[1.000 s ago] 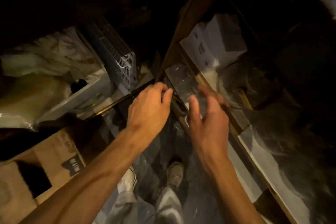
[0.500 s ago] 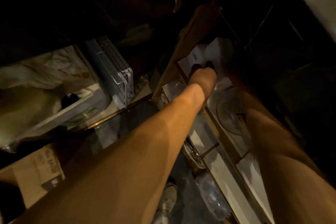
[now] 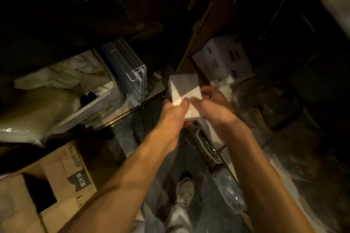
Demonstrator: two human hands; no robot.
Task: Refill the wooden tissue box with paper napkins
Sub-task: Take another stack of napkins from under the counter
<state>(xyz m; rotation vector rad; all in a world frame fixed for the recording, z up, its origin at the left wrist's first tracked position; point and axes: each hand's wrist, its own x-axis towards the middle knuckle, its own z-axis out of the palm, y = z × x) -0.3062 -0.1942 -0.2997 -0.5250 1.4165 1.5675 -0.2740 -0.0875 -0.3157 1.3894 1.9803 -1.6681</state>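
A white square pack of paper napkins point(image 3: 184, 91) is held up between both hands in the dim middle of the head view. My left hand point(image 3: 173, 112) pinches its near left corner. My right hand point(image 3: 216, 106) grips its right side from beneath. Behind them, an open cardboard box point(image 3: 200, 30) on a shelf holds a larger white napkin package point(image 3: 223, 58) with dark print. No wooden tissue box can be made out.
A grey-blue slotted plastic basket point(image 3: 132, 73) and a white tub point(image 3: 94, 108) with cloth stand at left. A brown carton point(image 3: 56, 179) sits at lower left. Clear plastic-wrapped items point(image 3: 265, 100) lie on the right shelf. My shoe point(image 3: 184, 189) is on the dark floor.
Both hands reached deep into the box on the shelf, then drew back toward me holding the white napkin pack, which was not in hand before.
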